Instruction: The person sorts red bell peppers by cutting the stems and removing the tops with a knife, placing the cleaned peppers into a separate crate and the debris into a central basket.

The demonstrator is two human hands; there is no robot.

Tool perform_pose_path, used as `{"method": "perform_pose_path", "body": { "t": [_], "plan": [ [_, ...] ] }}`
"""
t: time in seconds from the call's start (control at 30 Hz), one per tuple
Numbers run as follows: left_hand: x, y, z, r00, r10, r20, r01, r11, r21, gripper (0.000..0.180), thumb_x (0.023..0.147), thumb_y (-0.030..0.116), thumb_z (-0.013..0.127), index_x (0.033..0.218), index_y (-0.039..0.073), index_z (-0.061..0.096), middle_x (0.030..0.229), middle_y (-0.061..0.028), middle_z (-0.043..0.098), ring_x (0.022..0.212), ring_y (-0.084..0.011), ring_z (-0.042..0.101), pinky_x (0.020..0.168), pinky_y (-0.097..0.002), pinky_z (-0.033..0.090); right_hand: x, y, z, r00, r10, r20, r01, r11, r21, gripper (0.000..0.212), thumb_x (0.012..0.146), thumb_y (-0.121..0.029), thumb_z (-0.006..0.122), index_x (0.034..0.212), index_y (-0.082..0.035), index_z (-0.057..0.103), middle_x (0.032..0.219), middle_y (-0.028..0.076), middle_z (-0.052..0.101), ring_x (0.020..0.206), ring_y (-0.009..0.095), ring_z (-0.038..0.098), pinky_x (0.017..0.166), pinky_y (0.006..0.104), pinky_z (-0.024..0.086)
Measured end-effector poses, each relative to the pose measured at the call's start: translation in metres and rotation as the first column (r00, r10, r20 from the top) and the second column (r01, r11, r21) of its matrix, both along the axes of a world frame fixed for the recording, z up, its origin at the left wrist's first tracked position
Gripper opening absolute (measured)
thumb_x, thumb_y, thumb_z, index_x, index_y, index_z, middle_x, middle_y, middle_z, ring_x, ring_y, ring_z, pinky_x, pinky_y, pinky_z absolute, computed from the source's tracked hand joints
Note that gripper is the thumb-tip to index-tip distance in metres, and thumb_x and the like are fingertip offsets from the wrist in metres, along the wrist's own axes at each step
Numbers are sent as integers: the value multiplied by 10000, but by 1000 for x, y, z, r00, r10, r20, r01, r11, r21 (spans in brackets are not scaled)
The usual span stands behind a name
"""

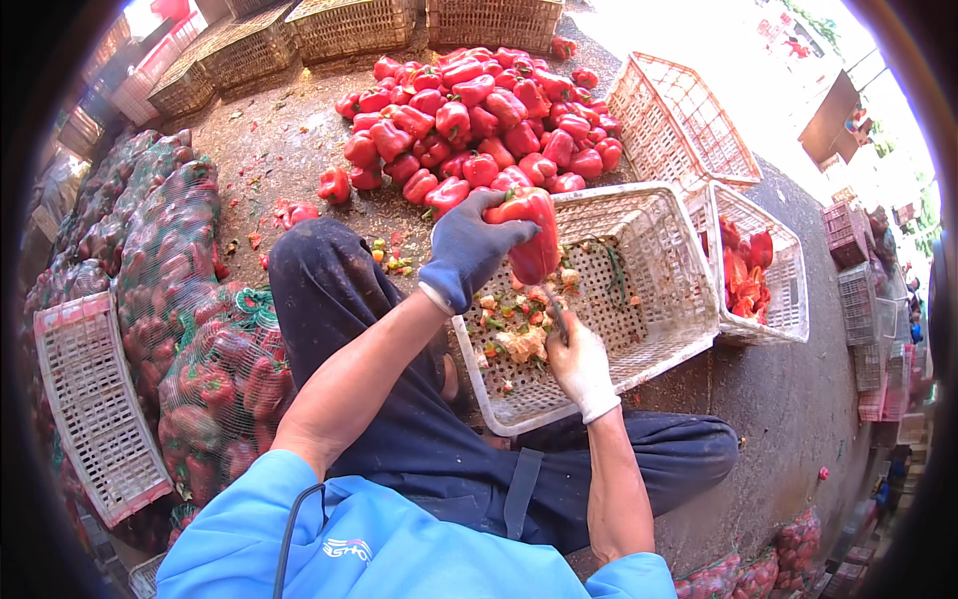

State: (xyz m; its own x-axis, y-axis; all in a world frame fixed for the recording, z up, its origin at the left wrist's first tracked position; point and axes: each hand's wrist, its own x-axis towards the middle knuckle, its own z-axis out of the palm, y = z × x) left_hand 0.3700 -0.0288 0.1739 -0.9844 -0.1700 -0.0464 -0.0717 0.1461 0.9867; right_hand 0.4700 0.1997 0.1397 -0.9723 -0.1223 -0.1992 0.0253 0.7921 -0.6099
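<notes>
In a dark blue-grey glove, my left hand [469,248] is closed round a red bell pepper [531,236], held above the near left part of a white plastic crate [654,275]. My right hand [581,367], in a whitish glove, grips a small knife [557,314] whose blade points up toward the pepper's lower end. Whether the blade touches the pepper I cannot tell. Below both hands, pale pepper cores and seedy scraps [524,342] lie on the crate's slotted bottom. Beyond my left hand rises a large heap of whole red peppers [479,120] on the ground.
A smaller white crate [793,285] with cut red pepper pieces [743,280] stands to the right. Behind it is another crate [684,120]. Net sacks of peppers [215,389] and an upturned crate [100,404] line my left. Brown crates [349,30] stand along the far side.
</notes>
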Motion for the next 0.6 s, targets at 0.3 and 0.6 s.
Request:
{"method": "perform_pose_path", "body": {
  "t": [0.3,0.6],
  "plan": [
    [2,-6,14,969,-243,42,247,954,-169,634,789,407,918,1279,33,770,1114,-172,811,1013,-241,787,943,-364,598,-36,15,37,968,-252,-3,177,689,-702,502,1026,-326,809,1446,-98,656,921,-29,678,625,1,513,489,205,361],
    [26,10,23,887,-457,-58,441,879,-181,584,790,365,859,1260,28,779,1092,-212,802,1015,-298,796,921,-387,603,-57,12,55,1000,-17,-2,10,665,-747,589,937,-200,898,1436,-25,637,1198,58,743,1034,99,672,934,267,541]
  ]
}}
